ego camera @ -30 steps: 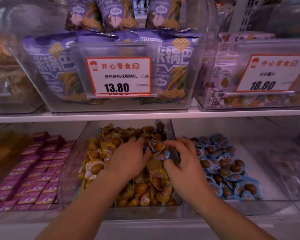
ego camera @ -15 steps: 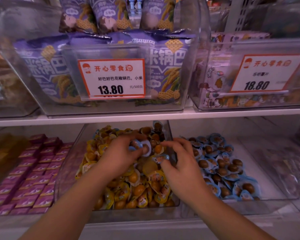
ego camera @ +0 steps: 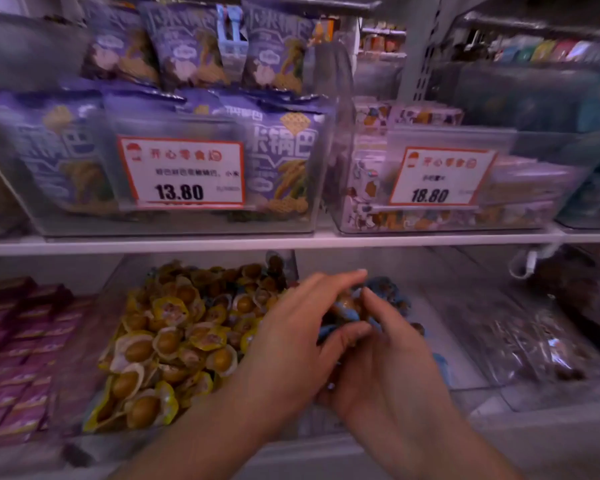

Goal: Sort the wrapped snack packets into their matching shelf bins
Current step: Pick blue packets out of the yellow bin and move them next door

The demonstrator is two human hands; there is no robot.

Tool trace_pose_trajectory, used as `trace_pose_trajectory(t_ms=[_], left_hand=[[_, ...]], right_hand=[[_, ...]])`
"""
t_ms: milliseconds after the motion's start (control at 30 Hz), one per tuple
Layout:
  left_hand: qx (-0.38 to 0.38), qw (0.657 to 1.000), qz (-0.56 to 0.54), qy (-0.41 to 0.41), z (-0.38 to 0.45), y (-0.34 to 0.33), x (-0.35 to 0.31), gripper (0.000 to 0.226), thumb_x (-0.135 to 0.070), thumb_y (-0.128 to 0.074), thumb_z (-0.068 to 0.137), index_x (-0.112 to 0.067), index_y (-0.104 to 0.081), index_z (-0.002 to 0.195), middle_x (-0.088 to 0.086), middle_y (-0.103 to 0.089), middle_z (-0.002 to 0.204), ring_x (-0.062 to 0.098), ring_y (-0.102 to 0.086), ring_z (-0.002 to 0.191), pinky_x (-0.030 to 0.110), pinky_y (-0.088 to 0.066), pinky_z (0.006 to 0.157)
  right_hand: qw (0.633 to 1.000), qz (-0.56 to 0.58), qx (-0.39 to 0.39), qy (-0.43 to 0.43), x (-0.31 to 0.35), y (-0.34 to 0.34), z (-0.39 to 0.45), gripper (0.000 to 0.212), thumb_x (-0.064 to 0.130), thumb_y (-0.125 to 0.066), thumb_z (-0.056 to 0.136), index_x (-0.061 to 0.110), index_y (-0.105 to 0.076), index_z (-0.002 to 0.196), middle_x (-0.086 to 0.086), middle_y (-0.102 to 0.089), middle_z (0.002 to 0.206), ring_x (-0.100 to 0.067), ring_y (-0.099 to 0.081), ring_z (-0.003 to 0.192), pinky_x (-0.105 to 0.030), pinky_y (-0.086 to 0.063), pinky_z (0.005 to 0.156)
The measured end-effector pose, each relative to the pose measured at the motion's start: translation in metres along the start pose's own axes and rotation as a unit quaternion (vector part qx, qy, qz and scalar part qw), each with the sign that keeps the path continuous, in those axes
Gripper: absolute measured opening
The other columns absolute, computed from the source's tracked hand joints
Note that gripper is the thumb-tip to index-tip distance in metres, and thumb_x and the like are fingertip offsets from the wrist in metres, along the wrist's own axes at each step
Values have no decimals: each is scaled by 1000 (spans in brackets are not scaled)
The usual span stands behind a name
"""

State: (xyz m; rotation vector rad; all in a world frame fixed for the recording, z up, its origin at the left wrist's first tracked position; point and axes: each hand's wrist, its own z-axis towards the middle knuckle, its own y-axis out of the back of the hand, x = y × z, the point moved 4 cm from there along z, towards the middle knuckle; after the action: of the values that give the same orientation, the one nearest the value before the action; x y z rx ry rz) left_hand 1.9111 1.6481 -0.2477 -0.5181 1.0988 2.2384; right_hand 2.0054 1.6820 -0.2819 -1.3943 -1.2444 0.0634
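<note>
A small cluster of blue-wrapped packets (ego camera: 347, 311) is held between the two hands above the right-hand clear bin (ego camera: 465, 355) on the lower shelf, just past the wall that divides it from the bin of yellow-wrapped packets (ego camera: 174, 341). The left hand (ego camera: 291, 341) is curled over the cluster from the left, thumb beneath and fingers arched above; the right hand (ego camera: 385, 358) is cupped against it from the right, its fingers bent round the wrappers. Both hands are therefore closed on the packets. How many are held cannot be told, as the view is blurred and the hands cover most of them.

Each packet is judged to be very light: a rounded snack sealed in a thin, flat film skirt. The film is probably slick and crinkly, so a loose bundle may shed pieces from the edges. The core is likely firm enough to bear a modest squeeze, while the seal could be creased by hard pinching. A single piece is best taken by its flat rim, or pinched across the rounded middle; several are best cupped from below, as appears to be done here. More blue packets (ego camera: 395, 296) can be made out in the bin behind the fingers, which suggests the matching place for these.
</note>
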Motion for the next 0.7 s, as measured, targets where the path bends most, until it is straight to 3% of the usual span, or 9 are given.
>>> trace_pose_trajectory(t_ms=[100,233,300,367,433,500,567,633,700], left_hand=[[100,982,153,-37,1,-21,-1,68,-65,-38,89,-27,-44,145,-12,-52,140,16,-39,130,35,-34,106],[140,980,143,-15,-3,-34,15,78,-71,-21,91,-28,-22,155,-11,-20,162,9,-14,148,34,-17,121],[78,993,87,20,2,-19,29,64,-64,-29,94,-30,-40,147,-7,-37,155,9,-30,143,32,-26,117],[-13,997,48,56,7,2,51,43,-50,-41,95,-31,-58,129,-7,-60,131,8,-52,124,26,-39,107],[-67,993,30,97,8,18,76,23,-36,-49,95,-35,-64,113,-12,-68,106,3,-61,102,11,-42,91],[-41,989,50,130,4,24,100,22,-20,-56,97,-37,-64,107,-16,-67,97,-4,-61,90,7,-41,80],[7,987,79,140,-5,26,116,26,-17,-58,95,-39,-65,108,-16,-67,101,-4,-60,93,14,-42,82],[57,983,85,151,-11,28,126,19,-37,-55,97,-39,-65,112,-17,-65,112,0,-60,104,20,-43,88],[136,973,116,147,-19,27,128,32,-57,-51,92,-42,-63,118,-22,-61,119,-4,-58,108,15,-42,91]], right_hand=[[999,-9,-14,51,19,23,1,41,37,-47,97,7,-69,115,-13,-71,110,-25,-69,94,-37,-52,85],[985,-112,-111,72,53,59,19,23,20,-51,95,4,-65,104,-15,-66,89,-24,-60,77,-32,-52,67],[946,-249,-176,113,76,77,24,21,23,-56,95,5,-67,98,-11,-70,85,-24,-64,76,-37,-56,65],[864,-423,-227,151,100,92,26,20,29,-63,91,12,-74,95,-3,-75,88,-22,-70,86,-42,-58,82],[811,-504,-239,174,114,104,26,25,35,-61,91,19,-77,83,9,-76,80,-7,-71,84,-21,-55,74],[770,-542,-265,207,121,115,28,37,42,-53,94,22,-75,71,18,-72,68,8,-66,71,-13,-49,63],[730,-572,-278,250,123,118,31,43,47,-47,89,19,-76,76,6,-75,75,-3,-68,78,-31,-54,77],[738,-550,-254,296,116,110,37,43,43,-45,88,13,-76,83,-3,-76,82,-14,-70,86,-43,-54,85],[749,-529,-219,334,105,97,42,35,33,-47,94,16,-77,88,4,-76,86,-8,-70,88,-38,-55,85]])
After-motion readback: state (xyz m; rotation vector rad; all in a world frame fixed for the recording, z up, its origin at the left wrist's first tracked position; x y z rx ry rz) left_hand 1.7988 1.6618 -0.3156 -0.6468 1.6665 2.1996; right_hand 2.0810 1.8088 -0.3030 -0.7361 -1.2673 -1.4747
